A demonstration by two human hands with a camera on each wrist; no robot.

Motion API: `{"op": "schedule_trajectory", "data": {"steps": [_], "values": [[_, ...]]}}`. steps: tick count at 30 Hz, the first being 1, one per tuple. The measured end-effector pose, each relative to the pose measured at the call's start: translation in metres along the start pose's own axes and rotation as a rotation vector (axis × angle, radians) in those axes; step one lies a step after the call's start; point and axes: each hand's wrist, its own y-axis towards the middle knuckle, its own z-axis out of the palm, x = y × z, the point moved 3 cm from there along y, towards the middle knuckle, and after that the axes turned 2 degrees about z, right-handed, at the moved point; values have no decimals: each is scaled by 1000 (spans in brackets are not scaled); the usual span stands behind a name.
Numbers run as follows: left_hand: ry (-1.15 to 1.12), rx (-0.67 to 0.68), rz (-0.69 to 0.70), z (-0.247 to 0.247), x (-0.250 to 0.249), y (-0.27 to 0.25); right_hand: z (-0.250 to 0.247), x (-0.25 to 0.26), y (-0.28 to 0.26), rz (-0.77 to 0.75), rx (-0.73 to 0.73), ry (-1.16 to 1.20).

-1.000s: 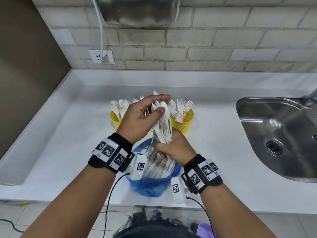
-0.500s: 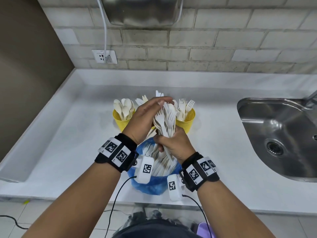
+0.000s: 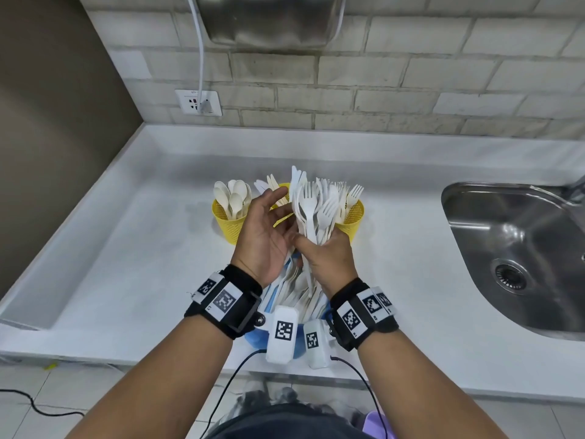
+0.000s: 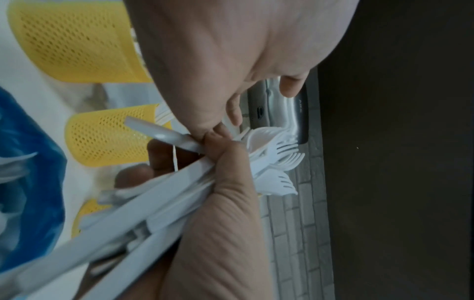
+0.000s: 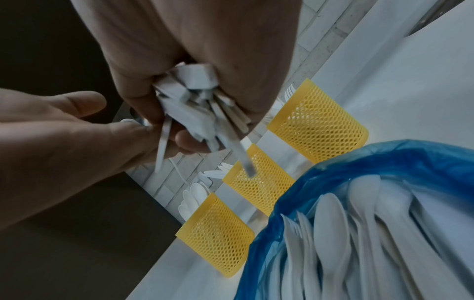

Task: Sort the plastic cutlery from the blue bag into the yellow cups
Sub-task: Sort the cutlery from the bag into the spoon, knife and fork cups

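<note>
My right hand (image 3: 323, 248) grips a bundle of white plastic cutlery (image 3: 311, 204), mostly forks, by the handles and holds it upright above the blue bag (image 5: 384, 162). My left hand (image 3: 278, 207) is beside the bundle with the palm turned to it, fingers straight and touching the handles. Three yellow mesh cups stand in a row behind: the left cup (image 3: 229, 223) holds spoons, the middle cup (image 5: 259, 186) holds knives and is mostly hidden in the head view, the right cup (image 3: 353, 217) holds forks. Several spoons and other pieces lie in the bag.
A steel sink (image 3: 522, 236) is set into the white counter (image 3: 126, 248) to the right. A wall socket (image 3: 198, 103) with a plugged cable sits behind the cups. A dark wall borders the counter's left end. The bag sits near the front edge.
My left hand, which lay curled over the top of the bundle, has come off it to the left and opened. My right hand keeps its grip on the bundle.
</note>
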Motion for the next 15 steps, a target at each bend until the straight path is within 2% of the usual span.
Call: {"op": "schedule_trajectory", "data": {"steps": [4, 8, 10, 12, 15], "values": [[141, 2, 53, -1, -1, 4, -4, 1, 0, -3, -14, 12], [487, 15, 169, -5, -3, 5, -12, 4, 5, -29, -23, -18], [548, -5, 170, -13, 4, 3, -14, 7, 10, -54, -28, 9], [475, -38, 64, -20, 16, -1, -16, 10, 14, -69, -35, 60], [338, -30, -211, -20, 37, -7, -17, 19, 19, -96, -49, 130]]}}
